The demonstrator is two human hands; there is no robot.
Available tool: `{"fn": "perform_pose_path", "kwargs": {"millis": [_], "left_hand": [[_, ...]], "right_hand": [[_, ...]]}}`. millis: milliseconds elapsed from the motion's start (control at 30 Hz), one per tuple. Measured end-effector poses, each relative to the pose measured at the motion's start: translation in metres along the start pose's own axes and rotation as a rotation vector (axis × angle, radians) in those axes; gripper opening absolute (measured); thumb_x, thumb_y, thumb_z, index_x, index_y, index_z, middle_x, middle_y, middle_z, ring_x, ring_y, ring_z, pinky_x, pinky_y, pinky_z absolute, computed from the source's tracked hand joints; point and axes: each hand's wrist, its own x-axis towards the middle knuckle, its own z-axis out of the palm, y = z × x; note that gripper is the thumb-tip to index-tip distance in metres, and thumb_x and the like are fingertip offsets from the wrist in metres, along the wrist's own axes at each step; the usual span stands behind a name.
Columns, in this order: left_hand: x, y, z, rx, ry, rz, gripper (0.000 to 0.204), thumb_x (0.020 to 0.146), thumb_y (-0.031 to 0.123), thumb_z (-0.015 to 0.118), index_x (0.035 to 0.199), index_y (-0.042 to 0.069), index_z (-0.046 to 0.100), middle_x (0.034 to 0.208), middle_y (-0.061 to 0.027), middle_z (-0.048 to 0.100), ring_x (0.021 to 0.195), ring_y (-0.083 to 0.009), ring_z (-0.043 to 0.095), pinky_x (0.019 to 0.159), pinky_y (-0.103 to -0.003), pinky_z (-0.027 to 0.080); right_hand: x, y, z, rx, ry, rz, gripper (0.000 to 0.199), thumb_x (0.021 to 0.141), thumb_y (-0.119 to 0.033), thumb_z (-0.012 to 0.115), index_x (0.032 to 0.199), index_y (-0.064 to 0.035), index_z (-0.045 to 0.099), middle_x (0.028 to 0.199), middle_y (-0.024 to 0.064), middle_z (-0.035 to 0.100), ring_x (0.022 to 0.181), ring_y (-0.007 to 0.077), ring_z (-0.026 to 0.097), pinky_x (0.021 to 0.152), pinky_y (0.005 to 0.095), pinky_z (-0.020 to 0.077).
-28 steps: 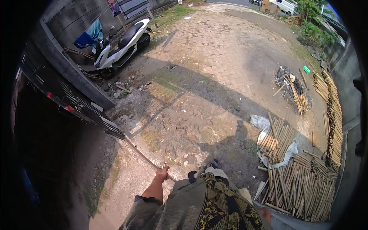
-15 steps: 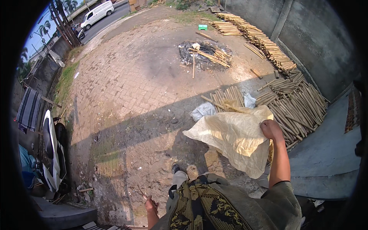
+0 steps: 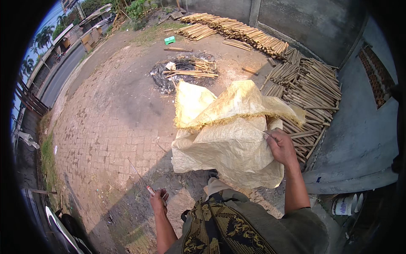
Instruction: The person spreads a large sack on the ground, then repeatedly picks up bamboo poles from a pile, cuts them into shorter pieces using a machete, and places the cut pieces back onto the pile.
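Observation:
My right hand (image 3: 282,148) is closed on the edge of a large cream woven sack (image 3: 228,144). Creased and spread out, the sack hangs in front of me, with a frayed, yellowish edge folded over along its top. Lower down on the left, my left hand (image 3: 158,200) grips the red-and-pale handle of a long thin rod tool (image 3: 150,190). Its slender shaft points away to the upper left, apart from the sack. Whether it is a screwdriver or another tool, I cannot tell.
Stacked wooden poles (image 3: 313,89) line the grey wall (image 3: 313,25) on the right. Beyond the sack lies a charred heap (image 3: 160,80) with sticks on it; a small green stool (image 3: 169,40) stands behind. A white bucket (image 3: 341,206) sits at the lower right, a motorbike (image 3: 63,230) lower left.
The sack has swung up and outward, its frayed edge now folded over at the top. My left hand has risen with the rod tool. The view has turned to the right.

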Motion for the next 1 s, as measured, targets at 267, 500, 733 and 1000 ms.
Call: {"fn": "perform_pose_path", "kwargs": {"millis": [267,500,733,1000], "left_hand": [[0.162,0.113,0.177,0.214,-0.19,0.158,0.033,0.093,0.026,0.066,0.114,0.005,0.051,0.106,-0.0135,0.073,0.091,-0.0184,0.07,0.064,-0.03,0.054],[0.288,0.23,0.335,0.24,-0.556,0.325,0.032,0.088,0.025,0.074,0.101,0.007,0.05,0.121,-0.0184,0.071,0.062,-0.0091,0.06,0.052,-0.02,0.048],[0.442,0.275,0.465,0.288,-1.107,0.291,0.043,0.077,0.01,0.083,0.104,0.007,0.05,0.134,-0.0191,0.066,0.101,-0.0155,0.065,0.084,-0.03,0.055],[0.522,0.312,0.636,0.385,-1.021,0.322,0.034,0.081,0.006,0.08,0.102,0.004,0.052,0.086,-0.0011,0.057,0.074,-0.0085,0.056,0.067,-0.025,0.048]], "right_hand": [[0.163,-0.022,0.148,-0.12,-0.175,-0.301,0.011,0.09,-0.013,0.068,0.086,-0.0044,0.071,0.078,0.0124,0.06,0.077,0.0328,0.062,0.072,0.0439,0.0498],[0.312,-0.039,0.272,-0.015,-0.206,-0.473,0.012,0.088,-0.014,0.065,0.085,-0.0029,0.069,0.08,0.0148,0.062,0.082,0.0363,0.065,0.076,0.046,0.0508],[0.469,-0.023,0.383,0.015,-0.095,-0.341,0.011,0.088,-0.013,0.065,0.086,-0.0034,0.069,0.08,0.0144,0.062,0.082,0.0362,0.065,0.075,0.047,0.0504],[0.631,-0.021,0.333,-0.171,-0.085,-0.174,0.033,0.091,-0.027,0.07,0.114,-0.0028,0.069,0.1,0.0184,0.064,0.093,0.0377,0.066,0.083,0.0445,0.0519]]}}
